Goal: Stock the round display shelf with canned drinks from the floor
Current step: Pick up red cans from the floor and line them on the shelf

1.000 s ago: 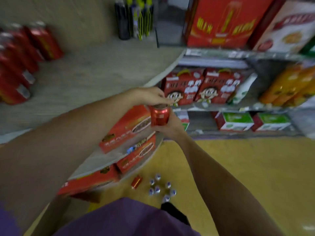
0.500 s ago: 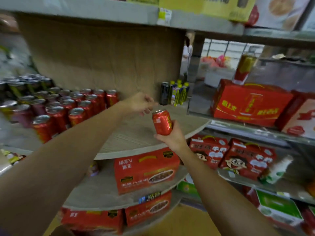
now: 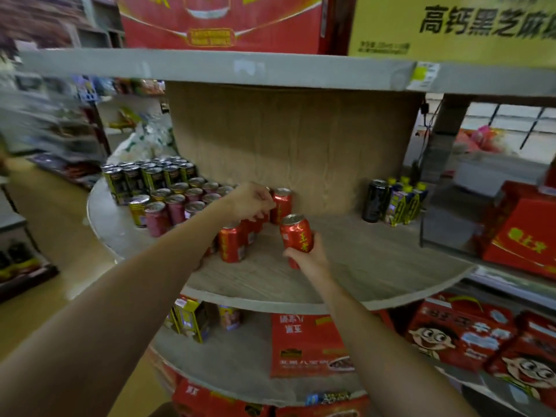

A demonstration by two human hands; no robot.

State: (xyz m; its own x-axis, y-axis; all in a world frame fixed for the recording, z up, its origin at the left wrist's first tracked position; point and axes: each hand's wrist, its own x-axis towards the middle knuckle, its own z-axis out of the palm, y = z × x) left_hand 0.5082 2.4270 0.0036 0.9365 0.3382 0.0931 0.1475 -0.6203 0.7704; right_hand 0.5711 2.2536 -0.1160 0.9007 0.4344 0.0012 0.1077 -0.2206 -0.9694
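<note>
1. Two cans are in play at the round shelf [image 3: 346, 275], where half a second ago only one showed: the view has swung up from the floor and lower tiers to the middle tier, so stocking is now at the placing step.

2. Far left on that tier stand dark green cans [image 3: 150, 176], then pink-sided cans [image 3: 177, 206], packed tight; I judge no room there.

3. Next comes the row of red cans [image 3: 231, 243], its front can near the shelf's middle. The left forearm lies across this row, so a careless pull back could tip one.

4. The left hand [image 3: 251, 200] has reached in to the back can [image 3: 282, 204], which stands upright close to the wooden back wall [image 3: 301, 145]. Its fingers curl at the can's side, but motion blur hides whether they pinch it or only touch, so I cannot tell this grip's state.

5. The right hand [image 3: 310, 258], lower than before, holds the red can [image 3: 296, 236] tilted, fingers clamped round its lower half, over the boards just right of the row and not yet set down.

6. Right of that can the boards lie bare up to a black can [image 3: 373, 200] and yellow-capped bottles [image 3: 404, 203] near the back: plenty of room for more.

7. The curved front edge [image 3: 270, 300] runs near the right wrist; cans set close to it could roll off. The shelf above [image 3: 210, 67] leaves ample headroom.
</note>
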